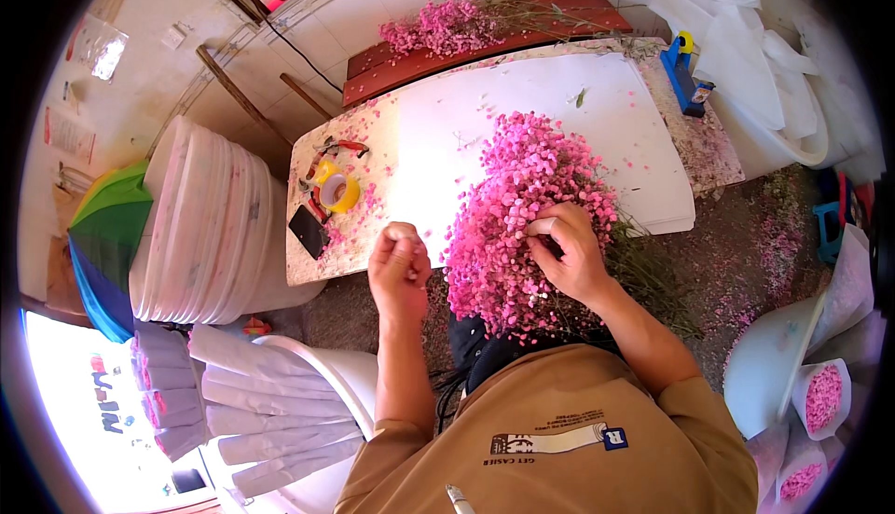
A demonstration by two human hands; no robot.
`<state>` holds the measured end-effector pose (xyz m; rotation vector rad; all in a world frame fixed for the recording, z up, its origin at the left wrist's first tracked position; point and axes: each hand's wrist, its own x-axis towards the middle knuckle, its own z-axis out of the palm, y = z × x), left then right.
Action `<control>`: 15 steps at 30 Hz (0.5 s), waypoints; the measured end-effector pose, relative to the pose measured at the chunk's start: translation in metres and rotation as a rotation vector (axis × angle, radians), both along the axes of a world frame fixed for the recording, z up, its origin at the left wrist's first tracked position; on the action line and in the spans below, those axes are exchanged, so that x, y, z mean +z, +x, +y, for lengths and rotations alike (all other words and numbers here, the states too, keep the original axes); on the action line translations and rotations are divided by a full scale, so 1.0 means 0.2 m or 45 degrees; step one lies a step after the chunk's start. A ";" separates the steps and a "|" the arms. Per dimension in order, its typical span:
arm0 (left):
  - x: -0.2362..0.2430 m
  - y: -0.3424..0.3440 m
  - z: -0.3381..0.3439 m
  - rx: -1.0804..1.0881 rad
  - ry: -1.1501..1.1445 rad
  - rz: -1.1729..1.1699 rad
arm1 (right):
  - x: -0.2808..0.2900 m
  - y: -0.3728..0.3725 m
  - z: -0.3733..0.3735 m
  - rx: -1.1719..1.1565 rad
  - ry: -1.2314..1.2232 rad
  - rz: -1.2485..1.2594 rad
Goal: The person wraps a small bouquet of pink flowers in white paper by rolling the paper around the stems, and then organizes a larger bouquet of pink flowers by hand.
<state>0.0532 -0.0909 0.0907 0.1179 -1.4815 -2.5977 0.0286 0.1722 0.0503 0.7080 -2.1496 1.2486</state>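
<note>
A large bunch of pink baby's breath (503, 225) rests in front of me, its blossoms over the near edge of the white paper (438, 123). Its green stems (657, 281) trail off to the lower right. My right hand (571, 248) is at the bunch, thumb and fingers pinched on small blossoms. Just left of the flowers, my left hand (399, 267) is held up with its fingers curled closed. Whatever those fingers may hold is too small to make out.
Pliers (350, 148), yellow tape (339, 191) and a black phone (309, 232) lie on the table's left. A blue tape dispenser (685, 78) stands at right. More pink flowers (443, 27) lie on the red board behind. Stacked white buckets (210, 225) are at left; wrapped bouquets (822, 400) at right.
</note>
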 end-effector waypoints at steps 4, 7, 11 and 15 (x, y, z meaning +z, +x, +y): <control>0.02 -0.10 -0.04 -0.036 0.209 0.029 | -0.02 0.01 0.00 0.022 0.011 -0.012; 0.07 -0.17 0.01 -0.099 0.165 -0.033 | -0.02 0.02 -0.01 0.042 0.023 -0.007; 0.13 -0.34 0.11 -0.317 -0.173 -0.118 | -0.01 0.02 -0.01 0.050 0.049 0.000; 0.14 -0.49 0.20 -0.437 -0.666 -0.221 | 0.00 0.04 -0.03 0.050 0.078 0.067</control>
